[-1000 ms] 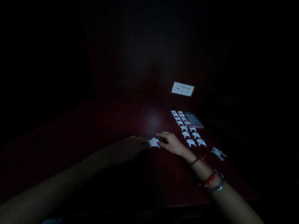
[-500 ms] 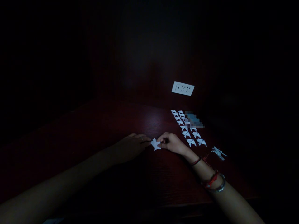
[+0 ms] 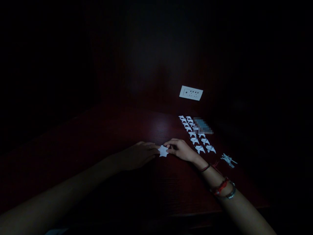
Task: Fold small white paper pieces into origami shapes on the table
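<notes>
A small white paper star (image 3: 163, 151) with several points is held between my two hands, low over the dark red table. The fingertips of my left hand (image 3: 140, 155) close on its left edge, the fingers fairly straight and the thumb in shadow. On the other side, my right hand (image 3: 181, 149) pinches the right edge between thumb and bent forefinger. Beyond the right hand, white folded paper pieces (image 3: 195, 141) lie in two slanting rows.
A blurred bluish flat item (image 3: 203, 125) lies beside the far rows. Thin white paper scraps (image 3: 229, 160) are heaped right of my right forearm. On the back wall is a white socket plate (image 3: 191, 93). The table's front edge (image 3: 193, 214) shows dimly.
The paper star has turned a little and now shows more of its points. My right fingers have shifted towards its edge, and the left fingers remain at its left side.
</notes>
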Available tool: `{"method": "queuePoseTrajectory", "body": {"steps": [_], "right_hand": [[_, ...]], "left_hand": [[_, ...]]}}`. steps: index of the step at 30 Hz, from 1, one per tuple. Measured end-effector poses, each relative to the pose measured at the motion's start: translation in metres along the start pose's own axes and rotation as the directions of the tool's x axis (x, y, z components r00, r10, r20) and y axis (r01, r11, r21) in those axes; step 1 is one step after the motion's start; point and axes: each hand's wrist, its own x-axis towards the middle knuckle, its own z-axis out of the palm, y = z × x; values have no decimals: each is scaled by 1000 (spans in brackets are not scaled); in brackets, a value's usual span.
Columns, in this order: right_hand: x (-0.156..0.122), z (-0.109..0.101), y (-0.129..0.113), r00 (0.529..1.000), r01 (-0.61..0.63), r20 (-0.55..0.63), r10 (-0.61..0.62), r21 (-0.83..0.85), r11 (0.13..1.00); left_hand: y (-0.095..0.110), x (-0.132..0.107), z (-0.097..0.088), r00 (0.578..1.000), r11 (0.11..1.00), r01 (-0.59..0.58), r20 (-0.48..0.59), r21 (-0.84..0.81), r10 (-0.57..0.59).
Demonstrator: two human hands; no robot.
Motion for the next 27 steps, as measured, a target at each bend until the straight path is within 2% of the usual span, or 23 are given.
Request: {"method": "queuePoseTrajectory", "body": {"steps": [5, 9, 17, 22, 27], "right_hand": [[0, 2, 1, 995, -4, 104, -6, 91, 996], [0, -2, 4, 997, -22, 73, 17, 70, 997], [-5, -10, -2, 971, 218, 127, -204, -108, 970], [-4, -7, -2, 959, 247, 170, -225, -122, 961], [-4, -9, -2, 956, 249, 189, -223, -122, 961]], "left_hand": [[-2, -1, 1, 1000, 1000, 18, 9, 1, -18], [-3, -2, -1, 999, 1000, 5, 49, 8, -5], [-9, 3, 1, 998, 999, -45, 42, -6, 45], [-7, 6, -1, 996, 995, -92, -14, 25, 93], [2, 6, -6, 999, 999, -41, -37, 5, 41]]}}
